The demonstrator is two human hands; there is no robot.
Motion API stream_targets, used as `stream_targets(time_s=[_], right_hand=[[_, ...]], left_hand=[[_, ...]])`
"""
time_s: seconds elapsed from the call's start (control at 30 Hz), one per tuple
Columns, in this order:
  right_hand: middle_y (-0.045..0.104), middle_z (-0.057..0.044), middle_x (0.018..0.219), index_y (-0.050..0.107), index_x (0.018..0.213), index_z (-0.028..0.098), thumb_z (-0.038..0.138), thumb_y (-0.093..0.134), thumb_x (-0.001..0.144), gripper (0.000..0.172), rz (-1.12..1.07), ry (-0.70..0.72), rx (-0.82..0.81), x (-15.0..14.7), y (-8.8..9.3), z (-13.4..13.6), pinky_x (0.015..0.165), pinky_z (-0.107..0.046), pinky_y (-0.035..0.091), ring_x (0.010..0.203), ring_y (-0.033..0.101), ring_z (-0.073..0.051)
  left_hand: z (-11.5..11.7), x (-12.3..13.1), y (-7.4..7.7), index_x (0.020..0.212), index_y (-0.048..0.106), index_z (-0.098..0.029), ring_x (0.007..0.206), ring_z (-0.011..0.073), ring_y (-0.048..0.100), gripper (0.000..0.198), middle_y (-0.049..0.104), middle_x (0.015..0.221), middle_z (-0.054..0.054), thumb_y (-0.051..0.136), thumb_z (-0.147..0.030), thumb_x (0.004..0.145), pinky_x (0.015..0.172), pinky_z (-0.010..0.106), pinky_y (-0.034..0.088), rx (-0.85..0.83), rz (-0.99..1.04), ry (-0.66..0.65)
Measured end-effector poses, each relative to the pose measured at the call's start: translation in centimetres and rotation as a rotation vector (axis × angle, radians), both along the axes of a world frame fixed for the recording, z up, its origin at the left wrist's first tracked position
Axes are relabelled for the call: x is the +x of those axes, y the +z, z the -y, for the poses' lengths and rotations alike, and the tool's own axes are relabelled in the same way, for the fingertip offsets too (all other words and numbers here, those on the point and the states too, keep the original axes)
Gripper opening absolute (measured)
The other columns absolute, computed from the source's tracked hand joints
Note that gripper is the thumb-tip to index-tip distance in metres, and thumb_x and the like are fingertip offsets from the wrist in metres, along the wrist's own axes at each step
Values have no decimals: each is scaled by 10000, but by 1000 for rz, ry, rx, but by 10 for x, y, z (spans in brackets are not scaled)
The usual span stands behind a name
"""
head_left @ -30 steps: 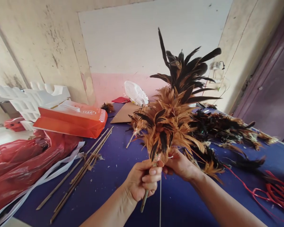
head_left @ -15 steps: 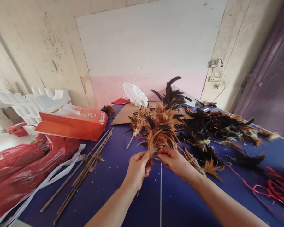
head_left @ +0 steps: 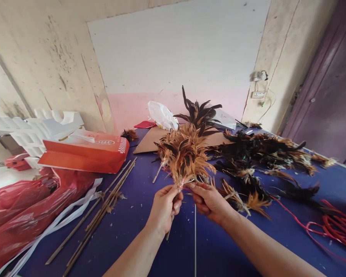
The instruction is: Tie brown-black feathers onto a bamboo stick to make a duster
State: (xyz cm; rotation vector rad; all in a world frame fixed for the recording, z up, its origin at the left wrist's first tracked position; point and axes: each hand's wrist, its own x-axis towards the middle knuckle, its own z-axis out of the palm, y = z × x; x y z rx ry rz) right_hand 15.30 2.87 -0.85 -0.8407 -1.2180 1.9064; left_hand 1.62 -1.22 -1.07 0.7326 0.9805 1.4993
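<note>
Half a second ago the feather duster (head_left: 188,152) leaned away from me, its binding barely visible; since then its head has turned, the dark tip feathers stand up against the wall, and the binding has come into view between both hands. Compared with a second ago, it is held lower and looks smaller from my head camera. I take that to mean the tied part is better exposed for the fingers at work on it.

Largest first, I see the white-and-pink wall (head_left: 175,57), then the blue table (head_left: 141,246) with a pale line running toward me. Red plastic sheeting (head_left: 25,219) bunches at the left, just in front of an orange paper bag (head_left: 83,156). Well to the right lies a heap of black and brown feathers (head_left: 262,152).

The duster is out over the middle of the table, its head up and its handle (head_left: 169,231) slanting down toward me. My left hand (head_left: 166,206) is wrapped around that handle just below the feathers. My right hand (head_left: 209,202) is closed in a pinch beside the base; I cannot tell whether it has string or quill.

Thin wooden sticks (head_left: 103,209) lie at left, coiled red cord (head_left: 341,231) at far right. Smallest is the reddish binding (head_left: 180,187).
</note>
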Motion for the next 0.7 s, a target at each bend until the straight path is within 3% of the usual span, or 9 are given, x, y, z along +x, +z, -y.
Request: stream_targets(time_s=[0.2, 0.37, 0.5, 0.7], right_hand=[[301, 109, 408, 601, 768, 126, 463, 633, 697, 346, 215, 11, 238, 4, 6, 2, 346, -195, 121, 339, 208, -22], [381, 69, 441, 649, 748, 137, 389, 600, 728, 258, 441, -97, 444, 7, 5, -2, 398, -207, 188, 408, 269, -49], [486, 27, 576, 634, 714, 144, 342, 547, 768, 223, 469, -120, 632, 5, 7, 1, 496, -214, 291, 528, 362, -79], [393, 42, 530, 578, 673, 156, 322, 479, 816, 241, 503, -161, 853, -1, 12, 21, 477, -210, 274, 508, 322, -83]], left_hand=[[0, -2, 5, 567, 573, -114, 331, 6, 282, 199, 500, 480, -15, 670, -276, 628, 335, 165, 112, 13, 18, -14], [2, -4, 7, 640, 612, -102, 369, 14, 310, 257, 520, 538, 1, 669, -351, 666, 345, 163, 129, 79, -1, -5], [0, -3, 4, 560, 573, -106, 365, 12, 286, 305, 444, 474, -35, 706, -368, 642, 351, 165, 133, 66, -66, 44], [-1, -1, 4, 563, 572, -118, 354, 22, 258, 322, 389, 419, -62, 700, -406, 635, 358, 178, 137, 43, -120, 115]])
